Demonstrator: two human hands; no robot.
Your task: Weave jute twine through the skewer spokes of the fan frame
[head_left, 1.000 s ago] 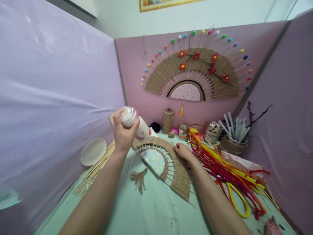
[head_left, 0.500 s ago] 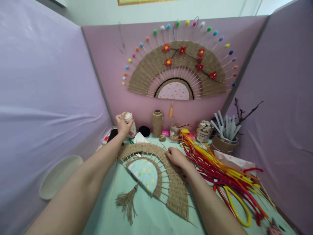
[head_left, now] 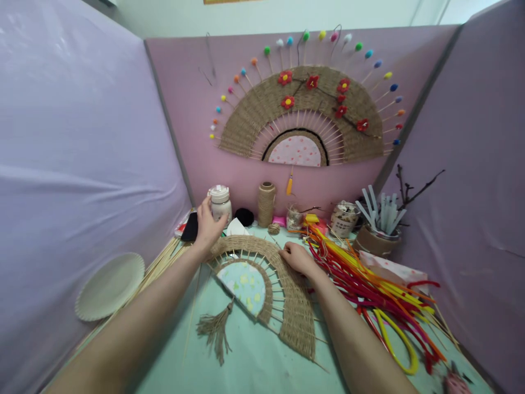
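Note:
A half-round woven fan (head_left: 295, 312) of tan cord and thin sticks lies on the table, with a floral cloth centre (head_left: 243, 284) and a cord tassel (head_left: 217, 331). My right hand (head_left: 298, 258) rests at its upper right edge, fingers curled and pinching the rim; the fingertips are partly hidden. At the back left, a white lidded bottle (head_left: 221, 207) stands upright. My left hand (head_left: 209, 227) is at its left front side, thumb and fingers apart; whether they touch the bottle is hard to see.
A larger fan (head_left: 241, 128) with red flowers hangs on the pink back panel. Colourful pipe cleaners (head_left: 369, 279) spread across the right. A twine spool (head_left: 266, 205), jars and a pot of glue sticks (head_left: 377, 241) line the back. A pale scalloped plate (head_left: 110, 287) leans at left.
My left hand has come down and back from the bottle's lid, its fingers loosening, and more of the bottle shows. My right hand stays at the fan's rim. The view has shifted slightly.

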